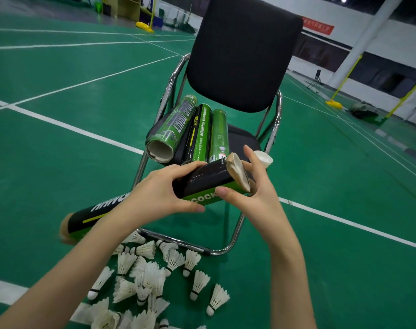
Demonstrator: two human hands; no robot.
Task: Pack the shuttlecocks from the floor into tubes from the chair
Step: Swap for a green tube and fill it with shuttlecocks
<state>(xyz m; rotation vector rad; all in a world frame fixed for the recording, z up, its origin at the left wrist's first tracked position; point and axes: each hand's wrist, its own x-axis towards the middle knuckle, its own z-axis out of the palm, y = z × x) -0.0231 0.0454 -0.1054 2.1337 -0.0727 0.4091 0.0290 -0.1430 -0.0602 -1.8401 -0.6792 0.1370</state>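
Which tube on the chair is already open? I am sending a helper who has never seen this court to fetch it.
Find the black folding chair on the green court; three tubes lie side by side on its seat. The open tube is the leftmost and fattest, green with dark lettering. Unlike the black-and-green tube and the slim green tube, it shows a hollow cardboard mouth.

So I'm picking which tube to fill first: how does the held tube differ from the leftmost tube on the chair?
The held tube is mostly black, gripped by both the left hand and right hand; the leftmost chair tube is green, lying untouched on the seat. The held tube's end looks crumpled; the chair tube's mouth is round, slightly torn. Both look uncapped.
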